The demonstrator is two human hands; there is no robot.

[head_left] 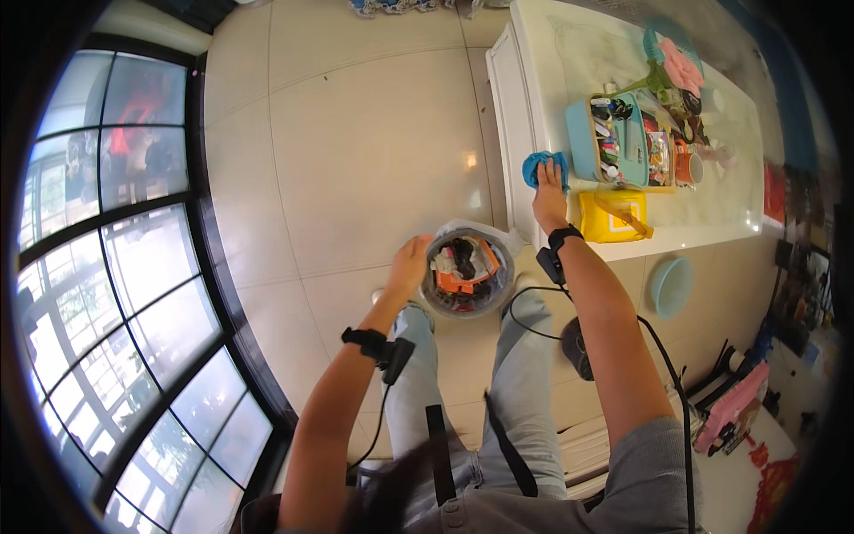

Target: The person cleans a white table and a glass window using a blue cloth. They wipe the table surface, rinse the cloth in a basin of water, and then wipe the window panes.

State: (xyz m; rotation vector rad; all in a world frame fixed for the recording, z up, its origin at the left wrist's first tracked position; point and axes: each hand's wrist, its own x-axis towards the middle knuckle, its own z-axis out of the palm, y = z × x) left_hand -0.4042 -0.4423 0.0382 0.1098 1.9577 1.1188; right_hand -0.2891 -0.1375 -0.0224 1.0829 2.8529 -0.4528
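Note:
My right hand (550, 200) presses on a crumpled blue cloth (534, 168) at the near edge of a white marble-patterned table top (707, 213). My left hand (408, 267) is at the left rim of a round trash bin (510, 284) lined with a clear plastic bag; its fingers lie along the rim, and whether they grip it is hard to tell. Orange packaging (455, 282) and crumpled waste fill the bin. Beside my right wrist lies a yellow wipes pack (590, 217). A light-blue organizer box (582, 143) holding pens and small items stands just past the cloth.
A pink cloth (680, 67), an orange cup (687, 167) and green leafy matter lie farther along the table. A light-blue basin (672, 287) is on the tiled floor (373, 147) at the right. A black-framed glass door (200, 193) runs along the left. Cables hang from both wrist straps.

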